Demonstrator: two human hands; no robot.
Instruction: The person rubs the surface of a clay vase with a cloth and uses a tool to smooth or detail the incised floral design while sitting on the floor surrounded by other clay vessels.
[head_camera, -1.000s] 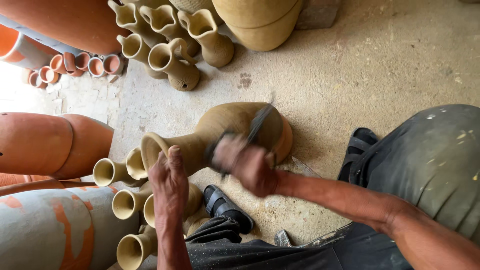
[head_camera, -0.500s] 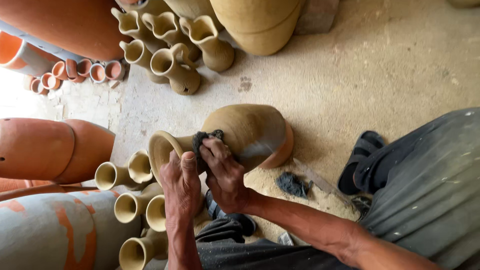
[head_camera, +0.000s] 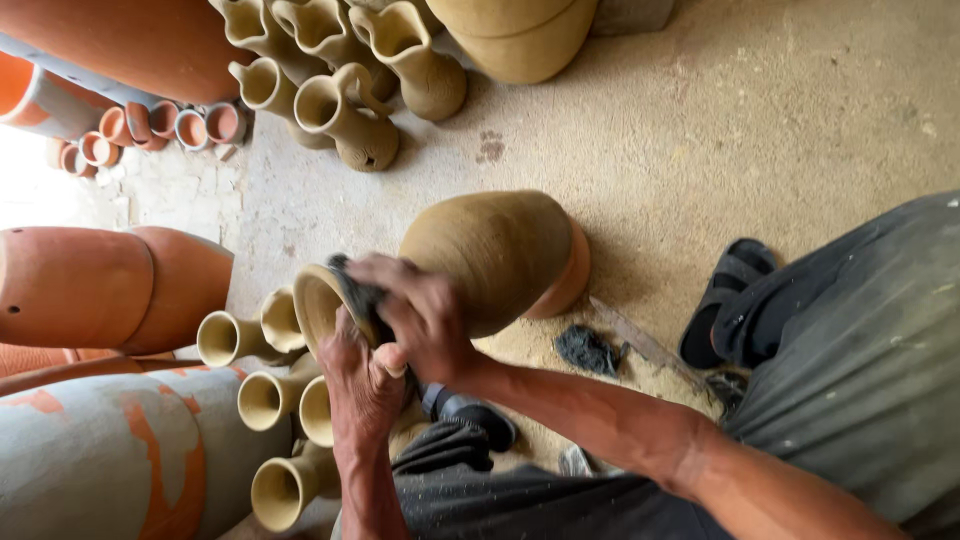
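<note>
**Both hands at the neck of a raw clay vase**

A large unfired brown clay vase lies tilted on the sandy floor, mouth toward the left. The right hand presses a dark cloth against its neck, fingers curled around. The left hand cups the neck below. Small clay jugs crowd the left; the floor opens to the right.
</note>
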